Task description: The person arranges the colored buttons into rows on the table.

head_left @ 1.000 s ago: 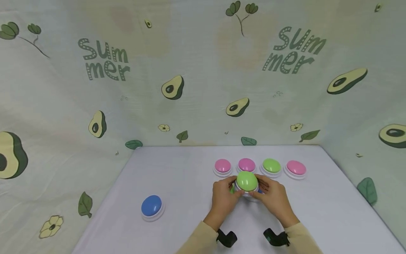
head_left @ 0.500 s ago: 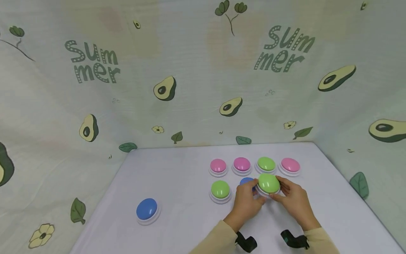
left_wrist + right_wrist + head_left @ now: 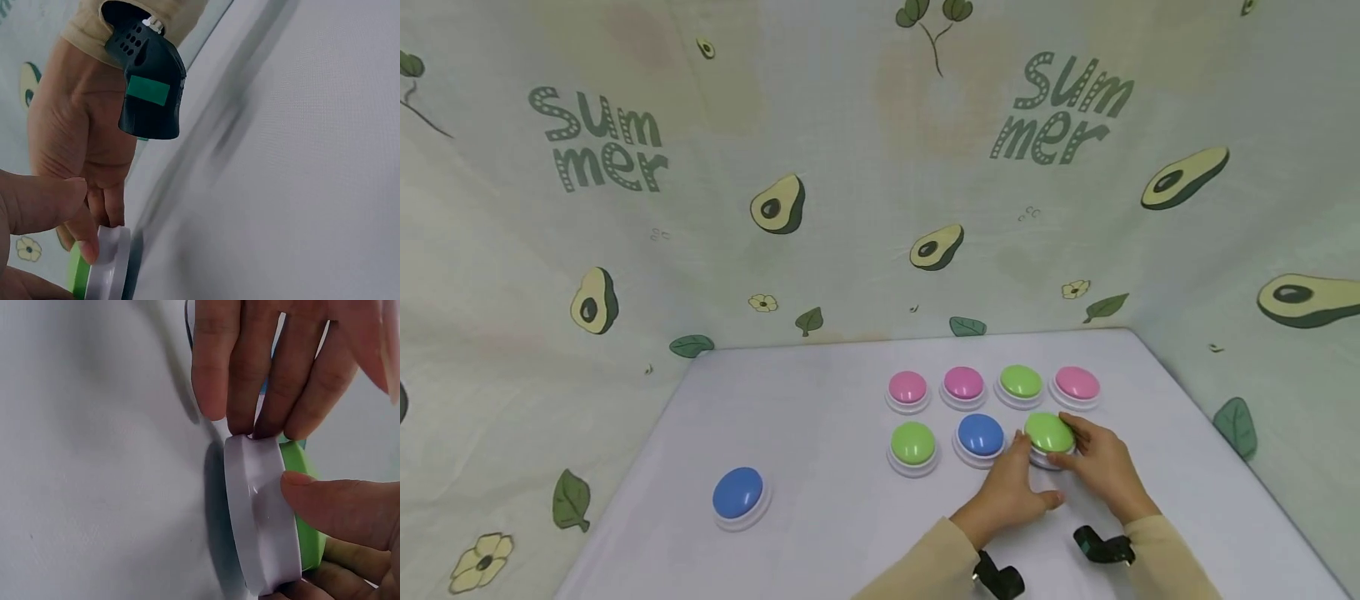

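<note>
A green dome push button on a round white base is held by my right hand, thumb on the near side and fingers round the far right. Its base is close over the white table, with a dark shadow beside it in the right wrist view. My left hand has its straight fingers at the left side of that base, while its thumb stands away from it. Just left of the left fingertips sits a blue push button, and further left a green one.
Behind lies a row of push buttons: a pink one, a magenta one, a second green one and another pink one. A lone blue button sits at the left of the white table. Printed cloth hangs behind.
Both hands have carried the green button rightward and down towards the table, past the blue one. The left thumb has come off it. The head view has shifted slightly.
</note>
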Demonstrator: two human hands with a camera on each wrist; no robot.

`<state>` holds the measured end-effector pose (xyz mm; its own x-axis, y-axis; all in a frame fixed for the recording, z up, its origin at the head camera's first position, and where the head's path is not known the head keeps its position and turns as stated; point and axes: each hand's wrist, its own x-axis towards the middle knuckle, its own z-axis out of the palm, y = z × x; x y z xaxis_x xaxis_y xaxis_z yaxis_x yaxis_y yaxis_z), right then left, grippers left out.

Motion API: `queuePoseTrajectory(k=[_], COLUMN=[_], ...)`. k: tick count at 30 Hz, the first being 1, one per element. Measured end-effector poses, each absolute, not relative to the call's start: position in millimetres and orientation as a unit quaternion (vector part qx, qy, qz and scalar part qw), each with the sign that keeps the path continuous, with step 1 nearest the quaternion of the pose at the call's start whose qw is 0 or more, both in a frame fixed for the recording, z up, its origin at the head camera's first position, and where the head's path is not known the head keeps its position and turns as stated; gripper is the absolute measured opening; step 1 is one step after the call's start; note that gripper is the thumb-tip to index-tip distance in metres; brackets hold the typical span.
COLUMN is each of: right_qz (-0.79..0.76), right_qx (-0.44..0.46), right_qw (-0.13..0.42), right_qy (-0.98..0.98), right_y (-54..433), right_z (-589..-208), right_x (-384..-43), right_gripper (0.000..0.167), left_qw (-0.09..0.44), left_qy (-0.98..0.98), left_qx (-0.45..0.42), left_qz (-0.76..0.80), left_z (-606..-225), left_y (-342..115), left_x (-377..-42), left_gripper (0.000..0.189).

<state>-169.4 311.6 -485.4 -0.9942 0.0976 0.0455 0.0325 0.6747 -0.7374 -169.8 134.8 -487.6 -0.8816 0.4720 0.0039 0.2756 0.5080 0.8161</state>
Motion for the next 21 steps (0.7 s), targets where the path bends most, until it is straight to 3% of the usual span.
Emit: queuePoseTrajectory(k=[21], right_qz=[0.430], right_qx=[-0.013], right_qw=[0.040], right_qy=[-0.902], right_y=[322.6], right_z=[-504.1], right_x=[-179.6], right_gripper=[0.080], left_qw=[0.160], left_qy=[0.860], left_qx=[0.235], left_qz=[0.423], left_z=[-492.5], left_y=[137.9], left_x=[-174.9], left_gripper=[0.101])
